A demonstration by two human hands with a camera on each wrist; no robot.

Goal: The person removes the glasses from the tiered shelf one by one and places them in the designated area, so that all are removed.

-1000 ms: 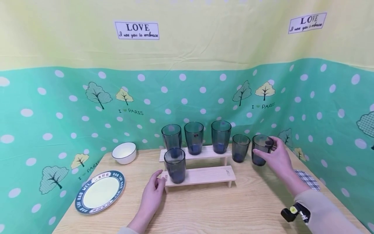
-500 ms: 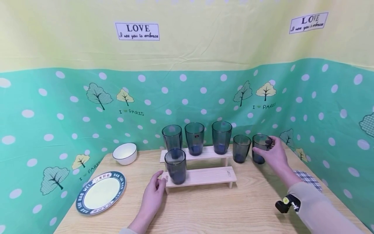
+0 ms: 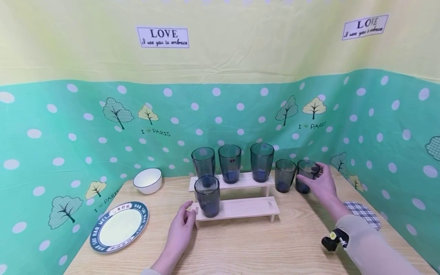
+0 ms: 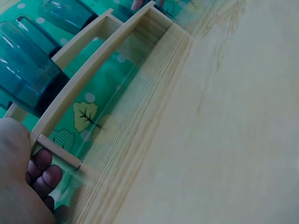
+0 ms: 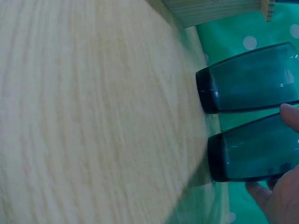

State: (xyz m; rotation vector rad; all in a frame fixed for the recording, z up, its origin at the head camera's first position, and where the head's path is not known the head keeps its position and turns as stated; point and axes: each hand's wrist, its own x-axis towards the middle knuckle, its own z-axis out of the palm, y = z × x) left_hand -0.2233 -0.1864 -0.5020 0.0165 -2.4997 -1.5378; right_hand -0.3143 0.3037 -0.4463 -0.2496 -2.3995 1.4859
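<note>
Left hand (image 3: 180,226): fingers (image 4: 49,181) gripped lower shelf (image 3: 242,208)
Right hand (image 3: 324,187): fingers clasped rightmost glass (image 5: 252,151), upright
Upper shelf (image 3: 245,179): held three glasses (image 3: 230,164)

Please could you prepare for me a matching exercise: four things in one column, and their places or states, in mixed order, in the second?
1. left hand
2. right hand
3. bowl
4. plate

A. wide blue rim with lettering
B. holds a glass
C. at the left end of the lower stand
D. white, thin dark rim

Pairs: 1-C, 2-B, 3-D, 4-A
</note>
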